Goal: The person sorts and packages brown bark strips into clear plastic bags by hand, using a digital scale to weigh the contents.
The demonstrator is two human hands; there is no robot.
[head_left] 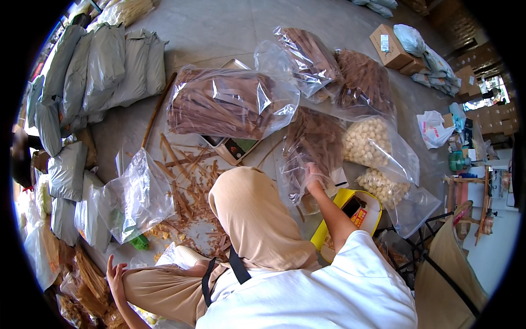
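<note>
My right hand (pixel 313 175) reaches forward to the near end of a clear plastic bag of long brown strips (pixel 312 134). Its fingers are closed on the loose plastic there, partly blurred by the film's shine. Out to the left, beside my bent knee, my left hand (pixel 115 278) holds nothing, its fingers apart. A larger bag of brown strips (pixel 222 104) lies on top of a scale (pixel 233 149), covering most of it. Close under my right forearm stands a yellow box (pixel 373 204) with a dark object (pixel 353 206) in it.
Two bags of pale round pieces (pixel 366 141) lie right of the strips. More brown-strip bags (pixel 308 57) are behind. Brown scraps (pixel 192 186) litter the floor around an empty-looking clear bag (pixel 141 192). Grey parcels (pixel 123 68) pile up at left; a carton (pixel 390 46) stands far right.
</note>
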